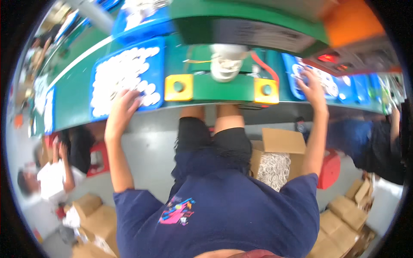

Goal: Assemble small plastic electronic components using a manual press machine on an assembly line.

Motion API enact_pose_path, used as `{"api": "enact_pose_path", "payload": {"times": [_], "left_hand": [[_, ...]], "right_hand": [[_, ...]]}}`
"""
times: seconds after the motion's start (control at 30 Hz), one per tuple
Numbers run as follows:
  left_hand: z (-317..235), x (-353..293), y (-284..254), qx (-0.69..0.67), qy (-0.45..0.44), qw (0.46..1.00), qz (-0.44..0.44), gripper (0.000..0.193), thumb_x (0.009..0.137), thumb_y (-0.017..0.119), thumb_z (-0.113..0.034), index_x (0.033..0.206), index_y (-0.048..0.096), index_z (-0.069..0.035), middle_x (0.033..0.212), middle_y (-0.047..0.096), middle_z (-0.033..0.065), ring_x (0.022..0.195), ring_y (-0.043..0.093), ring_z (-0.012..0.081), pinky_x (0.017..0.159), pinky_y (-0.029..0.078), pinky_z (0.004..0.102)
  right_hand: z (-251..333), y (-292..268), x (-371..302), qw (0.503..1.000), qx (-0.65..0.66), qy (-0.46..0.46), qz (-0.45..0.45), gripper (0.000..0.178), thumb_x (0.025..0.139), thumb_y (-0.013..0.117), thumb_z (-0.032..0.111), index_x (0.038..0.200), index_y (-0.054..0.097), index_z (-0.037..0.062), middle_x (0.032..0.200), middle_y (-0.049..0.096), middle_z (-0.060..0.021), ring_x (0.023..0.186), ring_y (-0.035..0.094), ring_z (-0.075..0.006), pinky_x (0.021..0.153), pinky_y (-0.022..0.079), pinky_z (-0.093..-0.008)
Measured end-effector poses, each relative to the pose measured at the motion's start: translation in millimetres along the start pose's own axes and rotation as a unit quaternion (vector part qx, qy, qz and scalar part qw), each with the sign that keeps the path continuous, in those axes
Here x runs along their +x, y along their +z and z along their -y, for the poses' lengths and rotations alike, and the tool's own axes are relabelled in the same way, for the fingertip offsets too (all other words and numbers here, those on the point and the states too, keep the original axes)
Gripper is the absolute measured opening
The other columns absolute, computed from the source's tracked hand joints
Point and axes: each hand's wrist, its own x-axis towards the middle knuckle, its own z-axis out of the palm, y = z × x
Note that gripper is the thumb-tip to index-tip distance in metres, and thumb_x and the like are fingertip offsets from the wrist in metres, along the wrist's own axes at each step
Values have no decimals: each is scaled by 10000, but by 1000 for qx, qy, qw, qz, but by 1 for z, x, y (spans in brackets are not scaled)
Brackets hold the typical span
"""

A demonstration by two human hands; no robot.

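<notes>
From my end: L hand (124, 104), abt 10 o'clock, half-curled at white round pieces (118, 73) in a flat blue plastic tray (159, 71). R hand (312, 84), abt 2, fingers spread over white rings (331, 87) in another blue plastic tray (287, 75) — can't tell if either's gripping. Green panel (221, 89) w/ yellow button boxes (179, 87) at 12.

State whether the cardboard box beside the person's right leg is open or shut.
Open: the cardboard box has a flap folded outward, and a heap of pale ring-like pieces shows inside.
</notes>
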Motion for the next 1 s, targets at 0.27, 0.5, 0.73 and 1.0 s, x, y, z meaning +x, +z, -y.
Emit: {"api": "enact_pose_path", "payload": {"times": [0.27, 0.5, 0.73, 1.0], "left_hand": [[-9, 2, 5, -18, 39, 999, -27, 256, 889, 689, -90, 1138, 680, -31, 1050, 661, 133, 1005, 648, 306, 897, 507, 384], [-23, 9, 2, 20, 6, 1000, -12, 274, 882, 734, -177, 1112, 704, -32, 1044, 662, 151, 980, 653, 321, 874, 510, 404], [-25, 33, -5, 134, -16, 989, 62, 295, 808, 769, -228, 1001, 721, -10, 1007, 688, 224, 966, 679, 383, 858, 525, 467], [-26, 28, -14, 148, -14, 987, 62, 316, 845, 682, -82, 1154, 683, -18, 1086, 657, 195, 996, 648, 389, 896, 511, 454]], "right_hand": [[-13, -2, -3, 1000, 4, 25, -6, 227, 937, 689, 169, 1041, 628, -24, 1341, 622, -221, 1246, 582, -383, 1055, 435, -425], [-16, -5, -10, 995, 2, 59, -85, 303, 950, 715, 228, 1134, 647, -2, 1302, 638, -196, 1120, 640, -307, 963, 500, -369], [13, 6, -1, 965, 126, 117, -200, 484, 929, 758, 273, 1290, 601, -7, 1214, 666, -176, 1123, 651, -266, 980, 503, -364], [33, 6, -8, 970, 82, 131, -187, 502, 933, 750, 279, 1327, 596, 9, 1285, 649, -155, 1102, 654, -253, 936, 524, -354]]}}
